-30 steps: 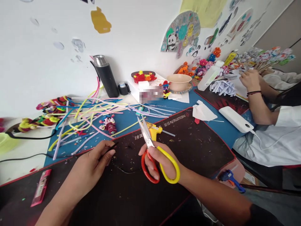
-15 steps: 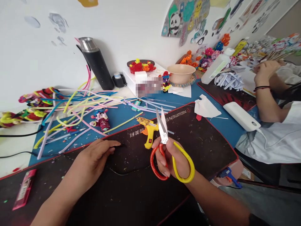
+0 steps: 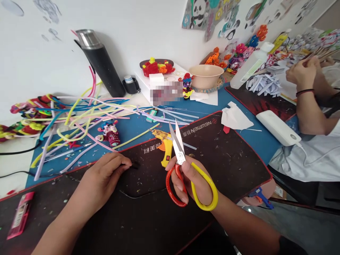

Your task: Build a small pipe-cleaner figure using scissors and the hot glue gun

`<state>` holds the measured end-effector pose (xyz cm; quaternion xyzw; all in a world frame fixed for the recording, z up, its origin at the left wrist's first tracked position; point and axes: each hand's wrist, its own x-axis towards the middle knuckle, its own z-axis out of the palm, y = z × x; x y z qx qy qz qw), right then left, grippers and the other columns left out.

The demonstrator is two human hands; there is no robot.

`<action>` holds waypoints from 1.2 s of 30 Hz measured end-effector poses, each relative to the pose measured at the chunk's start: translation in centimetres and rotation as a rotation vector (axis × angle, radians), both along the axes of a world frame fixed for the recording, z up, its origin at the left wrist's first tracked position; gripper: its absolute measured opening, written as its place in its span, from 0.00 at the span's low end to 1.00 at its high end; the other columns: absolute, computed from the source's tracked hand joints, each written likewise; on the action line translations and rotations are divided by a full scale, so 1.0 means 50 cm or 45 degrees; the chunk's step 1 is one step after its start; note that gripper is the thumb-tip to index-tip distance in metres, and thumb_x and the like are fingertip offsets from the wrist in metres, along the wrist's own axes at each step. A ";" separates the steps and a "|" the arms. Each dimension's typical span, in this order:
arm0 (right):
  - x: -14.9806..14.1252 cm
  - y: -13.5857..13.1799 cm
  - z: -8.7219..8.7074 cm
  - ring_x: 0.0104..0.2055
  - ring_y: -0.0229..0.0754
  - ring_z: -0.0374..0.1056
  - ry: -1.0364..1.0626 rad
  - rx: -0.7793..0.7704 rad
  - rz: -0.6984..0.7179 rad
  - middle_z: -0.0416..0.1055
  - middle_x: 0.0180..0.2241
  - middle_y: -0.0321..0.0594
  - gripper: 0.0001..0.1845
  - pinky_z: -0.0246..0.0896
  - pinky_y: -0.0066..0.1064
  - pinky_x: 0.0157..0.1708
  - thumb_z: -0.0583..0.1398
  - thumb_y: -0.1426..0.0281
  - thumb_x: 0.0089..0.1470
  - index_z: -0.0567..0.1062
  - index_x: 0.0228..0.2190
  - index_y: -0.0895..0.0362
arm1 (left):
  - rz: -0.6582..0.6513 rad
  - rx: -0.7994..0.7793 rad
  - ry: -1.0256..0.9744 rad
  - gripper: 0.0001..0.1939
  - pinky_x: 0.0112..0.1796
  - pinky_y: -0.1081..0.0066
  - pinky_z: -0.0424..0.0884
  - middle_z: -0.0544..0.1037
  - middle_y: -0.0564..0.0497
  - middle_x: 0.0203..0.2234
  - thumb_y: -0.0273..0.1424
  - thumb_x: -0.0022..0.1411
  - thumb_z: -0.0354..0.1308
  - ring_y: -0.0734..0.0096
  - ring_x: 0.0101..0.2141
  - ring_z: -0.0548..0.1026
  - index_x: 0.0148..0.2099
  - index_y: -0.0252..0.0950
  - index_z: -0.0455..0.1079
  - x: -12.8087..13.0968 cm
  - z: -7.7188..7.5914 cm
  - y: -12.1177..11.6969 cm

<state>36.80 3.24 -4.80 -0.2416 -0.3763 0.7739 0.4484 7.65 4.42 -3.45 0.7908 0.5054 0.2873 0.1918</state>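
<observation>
My left hand (image 3: 107,175) is closed in a pinch above the dark mat (image 3: 148,219). A short black strip (image 3: 135,165), perhaps a piece of pipe cleaner, sticks out from its fingertips. My right hand (image 3: 195,182) grips a pair of scissors (image 3: 180,157) with one red and one yellow handle, the blades slightly apart and pointing up and away. Behind the blades lies a yellow glue gun (image 3: 166,147) on the mat. A small figure with a sparkly dark red body (image 3: 111,136) lies beyond my left hand.
Loose coloured pipe cleaners (image 3: 87,117) spread over the blue table at left, below a black thermos (image 3: 102,65). A pink case (image 3: 21,214) lies near left. At right are a beige bowl (image 3: 206,76), a white power bank (image 3: 277,127) and a co-worker's hands (image 3: 304,74).
The scissors shifted right, then slightly back left, with the blades still parted. My left hand keeps its pinch. The view has turned and tilted a little downward. The co-worker's hands have moved slightly.
</observation>
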 end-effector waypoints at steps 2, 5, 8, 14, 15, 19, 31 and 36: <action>0.000 0.000 0.001 0.14 0.29 0.60 -0.008 0.006 0.009 0.67 0.24 0.29 0.23 0.59 0.22 0.15 0.59 0.51 0.76 0.78 0.47 0.60 | 0.000 -0.020 -0.005 0.08 0.41 0.68 0.76 0.84 0.53 0.38 0.35 0.77 0.56 0.64 0.39 0.82 0.44 0.46 0.77 -0.002 -0.006 0.000; -0.002 0.001 0.007 0.14 0.30 0.60 -0.036 0.012 0.012 0.67 0.24 0.29 0.23 0.58 0.22 0.15 0.60 0.51 0.75 0.77 0.47 0.60 | 0.022 -0.073 0.003 0.09 0.42 0.67 0.75 0.84 0.51 0.39 0.36 0.77 0.56 0.63 0.40 0.82 0.44 0.46 0.77 -0.004 -0.010 -0.001; -0.004 0.000 0.013 0.14 0.30 0.60 -0.073 0.020 0.016 0.67 0.24 0.28 0.23 0.58 0.22 0.15 0.60 0.51 0.75 0.77 0.46 0.60 | 0.059 -0.124 0.006 0.11 0.42 0.65 0.75 0.84 0.50 0.39 0.39 0.77 0.55 0.61 0.40 0.82 0.43 0.46 0.77 -0.004 -0.012 0.001; -0.005 0.000 0.018 0.15 0.30 0.60 -0.104 0.044 0.024 0.66 0.22 0.28 0.23 0.58 0.23 0.16 0.61 0.51 0.74 0.77 0.46 0.60 | 0.085 -0.153 -0.001 0.13 0.41 0.64 0.75 0.83 0.50 0.38 0.42 0.77 0.54 0.60 0.39 0.81 0.42 0.46 0.76 -0.005 -0.016 0.004; -0.005 0.000 0.018 0.15 0.30 0.60 -0.103 0.047 0.025 0.66 0.22 0.28 0.23 0.58 0.23 0.17 0.61 0.51 0.74 0.77 0.46 0.60 | 0.086 -0.155 0.001 0.12 0.41 0.65 0.74 0.82 0.51 0.38 0.42 0.77 0.54 0.60 0.39 0.81 0.42 0.46 0.76 -0.005 -0.016 0.004; -0.007 0.001 0.022 0.15 0.31 0.60 -0.100 0.041 0.040 0.65 0.22 0.28 0.23 0.59 0.25 0.17 0.61 0.51 0.74 0.77 0.46 0.60 | 0.077 -0.173 0.010 0.12 0.43 0.64 0.73 0.82 0.50 0.40 0.41 0.77 0.55 0.60 0.41 0.80 0.43 0.46 0.76 -0.005 -0.013 0.004; -0.012 -0.004 0.026 0.15 0.32 0.59 -0.125 0.039 0.048 0.65 0.21 0.27 0.23 0.58 0.25 0.18 0.62 0.50 0.73 0.76 0.46 0.59 | 0.069 -0.205 0.013 0.13 0.44 0.65 0.75 0.83 0.50 0.40 0.44 0.76 0.57 0.60 0.42 0.81 0.44 0.47 0.80 -0.011 -0.020 0.005; -0.017 -0.005 0.029 0.15 0.32 0.57 -0.152 0.039 0.065 0.64 0.19 0.26 0.24 0.58 0.26 0.18 0.63 0.48 0.72 0.76 0.45 0.59 | 0.086 -0.185 -0.003 0.15 0.42 0.65 0.76 0.84 0.50 0.38 0.45 0.76 0.56 0.59 0.39 0.82 0.41 0.47 0.80 -0.006 -0.016 0.008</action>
